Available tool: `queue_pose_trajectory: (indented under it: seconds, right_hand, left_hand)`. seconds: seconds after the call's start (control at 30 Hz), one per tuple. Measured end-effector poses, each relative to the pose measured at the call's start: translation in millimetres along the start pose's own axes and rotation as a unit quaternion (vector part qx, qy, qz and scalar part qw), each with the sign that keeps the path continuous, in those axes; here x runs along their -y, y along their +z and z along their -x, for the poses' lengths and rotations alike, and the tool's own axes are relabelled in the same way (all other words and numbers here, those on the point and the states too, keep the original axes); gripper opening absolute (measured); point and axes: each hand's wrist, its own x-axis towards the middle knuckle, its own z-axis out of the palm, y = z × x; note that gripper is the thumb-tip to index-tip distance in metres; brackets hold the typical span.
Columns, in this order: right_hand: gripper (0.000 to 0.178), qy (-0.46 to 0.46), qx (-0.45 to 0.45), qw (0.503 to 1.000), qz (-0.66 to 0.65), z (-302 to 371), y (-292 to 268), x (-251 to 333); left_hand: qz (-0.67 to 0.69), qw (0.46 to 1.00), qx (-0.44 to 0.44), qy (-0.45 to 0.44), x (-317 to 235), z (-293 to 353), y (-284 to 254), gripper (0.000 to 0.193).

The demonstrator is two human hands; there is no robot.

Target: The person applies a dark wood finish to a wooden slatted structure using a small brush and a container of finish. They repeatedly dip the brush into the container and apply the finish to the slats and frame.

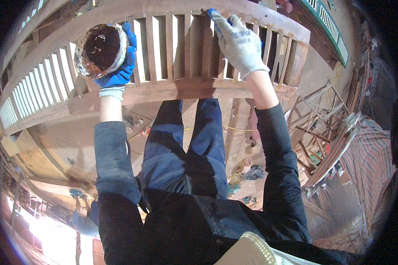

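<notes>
My left hand (127,66), in a blue-palmed glove with a pale cuff, is closed round the side of a round bowl (76,59). Its rim is crusted with pale, rough residue, and dark brown matter (102,48) lies inside. A long, curved wooden frame with upright slats (188,48) stretches across in front of me. My right hand (241,44), gloved in pale knit with blue fingertips, is over its top rail at the right. The fingers are bent, with the fingertips by a small dark patch (204,12) on the rail. Whatever they hold is hidden.
A green slatted frame (325,28) is at the far right. Wooden frames (318,132) and a striped cloth (369,154) are piled on the right. Pale boards (35,154) lie to the left. Another person (86,221) is at the lower left. A yellow cord (241,129) crosses the floor.
</notes>
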Motion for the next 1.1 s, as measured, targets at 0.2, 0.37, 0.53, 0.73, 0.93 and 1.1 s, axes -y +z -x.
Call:
queue_pose_trajectory:
  seconds: [0.2, 0.37, 0.53, 0.73, 0.93, 1.1]
  right_hand:
    - [0.033, 0.004, -0.085, 0.922, -0.379, -3, 17, -10]
    - [0.036, 0.195, 0.064, 0.79, -0.578, -4, 31, -38]
    - [0.034, 0.152, 0.04, 0.911, -0.381, -9, 26, -18]
    - [0.041, 0.046, -0.073, 0.971, -0.224, -3, 32, -11]
    - [0.049, 0.068, -0.061, 0.989, -0.113, 6, 25, 15]
    - [0.053, 0.096, -0.039, 0.994, -0.033, 12, 25, 28]
  left_hand:
    - [0.011, 1.0, -0.001, -0.004, -1, 1, -1, 0.059]
    - [0.005, 1.0, 0.006, -0.011, -1, -2, -2, 0.059]
    - [0.037, 0.998, 0.043, -0.027, -2, 0, -4, 0.074]
    - [0.012, 1.0, 0.003, -0.009, -7, 1, -6, 0.063]
    - [0.018, 0.998, 0.056, -0.018, -10, 2, -12, 0.078]
    - [0.022, 0.998, 0.057, -0.032, -11, -2, -14, 0.078]
